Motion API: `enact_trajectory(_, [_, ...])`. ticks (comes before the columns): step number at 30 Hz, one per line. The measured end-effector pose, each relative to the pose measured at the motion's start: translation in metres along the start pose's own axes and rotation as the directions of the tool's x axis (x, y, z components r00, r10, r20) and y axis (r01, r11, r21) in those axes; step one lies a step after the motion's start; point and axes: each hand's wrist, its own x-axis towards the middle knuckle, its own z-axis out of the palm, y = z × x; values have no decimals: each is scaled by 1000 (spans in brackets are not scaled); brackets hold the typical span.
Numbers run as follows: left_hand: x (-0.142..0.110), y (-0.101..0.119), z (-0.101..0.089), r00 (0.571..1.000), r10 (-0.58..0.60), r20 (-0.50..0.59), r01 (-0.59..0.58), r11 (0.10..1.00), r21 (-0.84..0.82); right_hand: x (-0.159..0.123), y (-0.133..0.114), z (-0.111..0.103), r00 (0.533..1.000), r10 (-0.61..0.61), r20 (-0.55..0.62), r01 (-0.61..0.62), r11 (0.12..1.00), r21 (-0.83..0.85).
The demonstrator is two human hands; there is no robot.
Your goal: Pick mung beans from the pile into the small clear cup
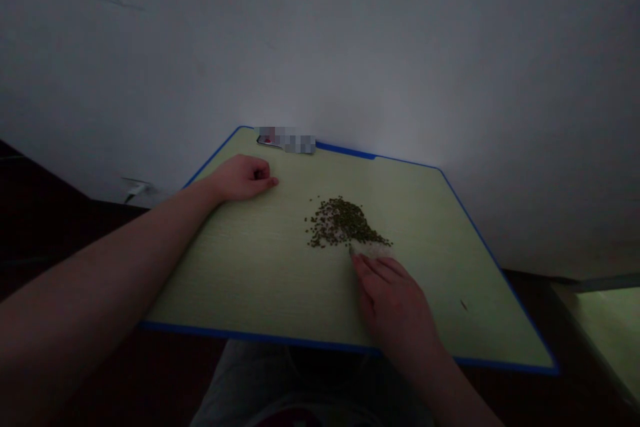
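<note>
A loose pile of small green beans (349, 217), likely mung beans, lies on the pale table (240, 280), with pale grains showing among them. At its near right edge is a patch of small white grains that look like rice (375, 249). My right hand (395, 300) rests there, fingers drawn together and tips down at the grains. What is between those fingertips is hidden. Left of the pile and apart from it, my left hand (243, 177) lies on the tabletop with its fingers curled in; nothing shows in it.
A phone-like flat object (287, 141), partly blurred out, lies at the table's back edge by the wall (320, 47). A thin dark sliver (464, 305) is on the right side. Blue edging (250, 335) borders the table; a plug (136, 190) sits low on the wall.
</note>
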Motion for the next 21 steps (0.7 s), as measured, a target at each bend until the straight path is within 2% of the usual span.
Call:
enact_trajectory(4, [0,-1,0,1000,-1,-8,1,1000,8,2,-1,0,1000,7,-27,-7,1000,16])
enact_trajectory(16, [0,0,0,1000,-10,4,10,1000,-11,4,-1,-3,995,-73,-63,78,994,81])
enact_trajectory(21, [-1,0,0,1000,4,1,-4,1000,-10,2,0,0,995,-23,-95,27,998,48])
